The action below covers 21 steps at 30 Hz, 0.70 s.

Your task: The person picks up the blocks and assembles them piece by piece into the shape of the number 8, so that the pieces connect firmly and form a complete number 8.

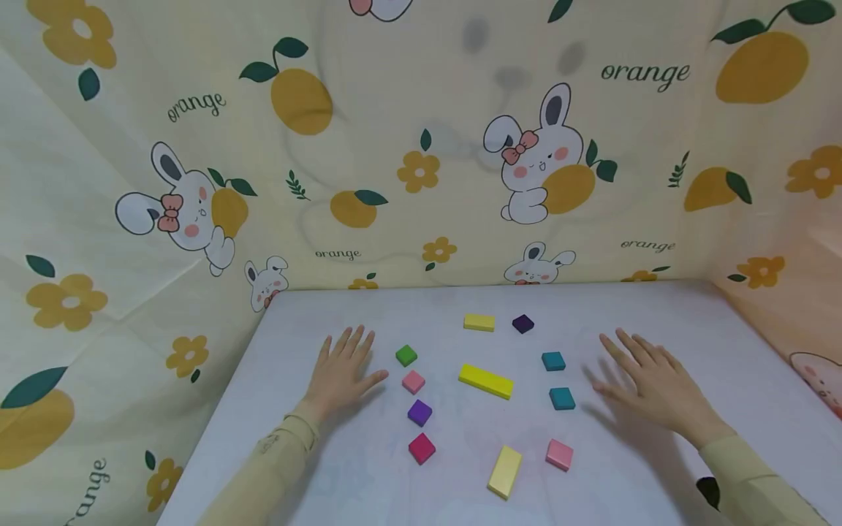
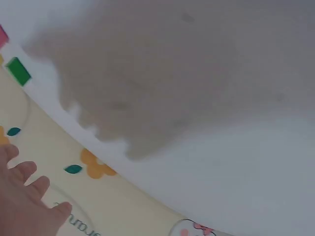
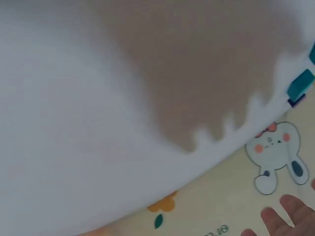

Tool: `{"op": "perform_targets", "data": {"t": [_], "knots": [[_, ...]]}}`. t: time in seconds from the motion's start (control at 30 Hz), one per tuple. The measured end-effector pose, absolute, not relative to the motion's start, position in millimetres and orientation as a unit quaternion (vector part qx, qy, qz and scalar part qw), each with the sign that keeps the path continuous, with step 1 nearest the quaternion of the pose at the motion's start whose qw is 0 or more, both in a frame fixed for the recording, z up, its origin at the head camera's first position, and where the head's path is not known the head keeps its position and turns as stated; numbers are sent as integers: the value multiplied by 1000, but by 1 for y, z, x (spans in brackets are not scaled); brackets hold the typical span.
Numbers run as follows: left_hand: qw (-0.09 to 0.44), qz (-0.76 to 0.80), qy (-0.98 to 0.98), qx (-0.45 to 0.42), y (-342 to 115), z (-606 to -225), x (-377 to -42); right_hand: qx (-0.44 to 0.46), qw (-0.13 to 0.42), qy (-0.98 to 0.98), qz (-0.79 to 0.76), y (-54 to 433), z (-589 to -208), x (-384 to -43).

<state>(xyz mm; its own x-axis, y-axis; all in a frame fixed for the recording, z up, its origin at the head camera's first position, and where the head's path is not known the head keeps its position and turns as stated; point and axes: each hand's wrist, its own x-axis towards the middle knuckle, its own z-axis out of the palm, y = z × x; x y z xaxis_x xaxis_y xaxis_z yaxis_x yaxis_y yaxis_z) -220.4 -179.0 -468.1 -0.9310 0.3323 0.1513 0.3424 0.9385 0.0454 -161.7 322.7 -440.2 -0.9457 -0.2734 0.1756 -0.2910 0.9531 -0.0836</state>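
My left hand hovers over the left part of the white table with fingers spread, holding nothing. Nearest to it are a green block and a pink block; a purple block and a red block continue that column. On the other side my right hand is spread too, its shadow on the table below. Two teal blocks lie to its left. In the middle is a long bright yellow block. The left wrist view also shows the green block.
At the back lie a pale yellow block and a dark purple block. Toward the front are another pale yellow block and a pink block. A printed curtain stands behind the table and along its sides.
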Motion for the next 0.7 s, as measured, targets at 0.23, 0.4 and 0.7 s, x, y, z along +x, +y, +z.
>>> {"op": "perform_targets", "data": {"t": [0.23,0.4,0.7], "knots": [[182,-58,-955,-226,-152,-457,-226,134,59,-985,91,306,-429,-163],[197,-74,-946,-246,-125,-453,-229,123,4,-986,116,294,-426,-165],[88,-71,-952,-286,-75,-453,-230,153,-51,-972,171,280,-430,-170]]}}
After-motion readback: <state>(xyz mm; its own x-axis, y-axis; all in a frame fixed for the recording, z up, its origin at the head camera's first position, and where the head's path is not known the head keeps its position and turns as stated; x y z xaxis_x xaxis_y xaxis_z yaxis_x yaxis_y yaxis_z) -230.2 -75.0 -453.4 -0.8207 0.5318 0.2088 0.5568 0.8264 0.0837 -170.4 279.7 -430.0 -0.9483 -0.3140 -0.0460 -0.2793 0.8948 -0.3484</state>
